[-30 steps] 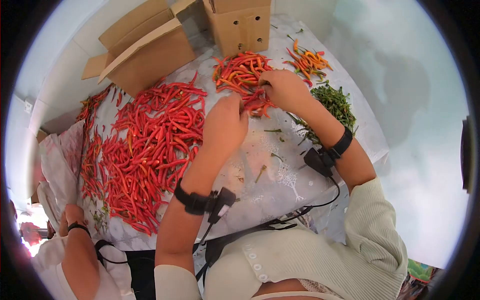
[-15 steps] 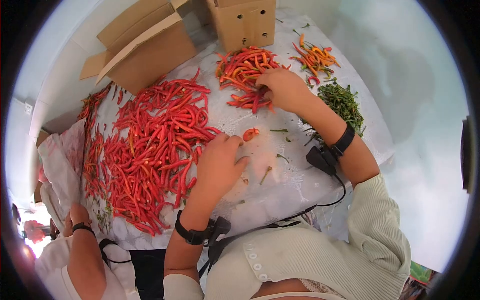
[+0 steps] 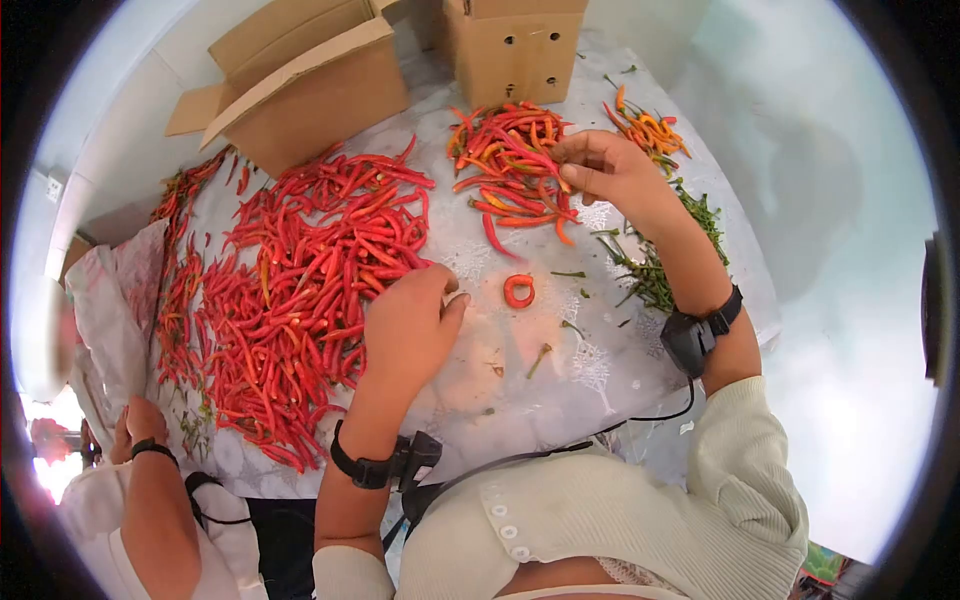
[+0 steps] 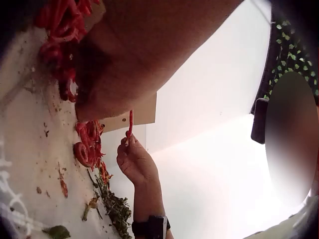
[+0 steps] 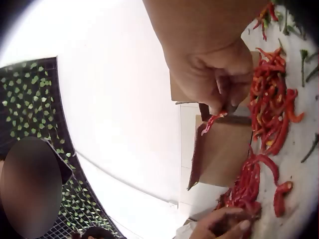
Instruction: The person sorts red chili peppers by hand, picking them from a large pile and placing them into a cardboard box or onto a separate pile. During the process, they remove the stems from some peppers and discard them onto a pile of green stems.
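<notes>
In the head view, my right hand [image 3: 618, 178] is raised over the right edge of a smaller heap of red and orange chili peppers [image 3: 500, 150]. Thumb and fingertips pinch one red chili pepper [image 5: 211, 123], whose end sticks out of the grip in the right wrist view. My left hand [image 3: 408, 325] rests at the right edge of the large red chili heap [image 3: 300, 290], thumb apart from the fingers. Its fingertips are partly hidden among the chilies. A single curled red chili [image 3: 519, 291] lies on the tablecloth between the two heaps and my body.
Green stems [image 3: 650, 275] lie piled at the right, below some orange chilies [image 3: 650, 130]. Two cardboard boxes, one open [image 3: 310, 100] and one upright [image 3: 515, 55], stand at the back. At the lower left, another person's arm [image 3: 160, 500] reaches near a pale sack [image 3: 120, 300].
My left hand has moved left and down from the small heap to the large one, leaving a curled chili on the cloth. My right hand has lifted from the small heap with a chili.
</notes>
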Action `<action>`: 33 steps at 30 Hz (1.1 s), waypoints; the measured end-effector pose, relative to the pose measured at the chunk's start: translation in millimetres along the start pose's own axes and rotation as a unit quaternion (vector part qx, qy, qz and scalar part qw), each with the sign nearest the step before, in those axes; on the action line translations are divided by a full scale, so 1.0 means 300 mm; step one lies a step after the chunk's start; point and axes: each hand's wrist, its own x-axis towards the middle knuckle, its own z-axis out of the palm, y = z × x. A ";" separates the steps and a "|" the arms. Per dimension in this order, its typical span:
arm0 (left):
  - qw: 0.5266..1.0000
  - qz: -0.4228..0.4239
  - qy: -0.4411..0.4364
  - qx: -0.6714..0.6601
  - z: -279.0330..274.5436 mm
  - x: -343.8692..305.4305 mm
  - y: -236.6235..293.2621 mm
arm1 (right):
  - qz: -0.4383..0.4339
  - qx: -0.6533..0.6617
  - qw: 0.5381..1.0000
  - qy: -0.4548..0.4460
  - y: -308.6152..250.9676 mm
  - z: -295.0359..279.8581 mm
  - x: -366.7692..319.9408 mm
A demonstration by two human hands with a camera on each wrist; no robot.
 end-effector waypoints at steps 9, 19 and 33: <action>0.983 0.042 0.124 0.131 -0.073 -0.049 -0.101 | -0.140 -0.365 0.912 -0.126 0.044 0.221 -0.188; 0.972 -0.028 0.191 0.132 -0.235 -0.205 -0.274 | -0.175 -0.569 0.802 0.052 0.094 0.191 0.061; 0.933 -0.069 0.307 0.172 -0.234 -0.256 -0.299 | -0.284 -0.381 0.868 -0.141 0.029 0.672 0.223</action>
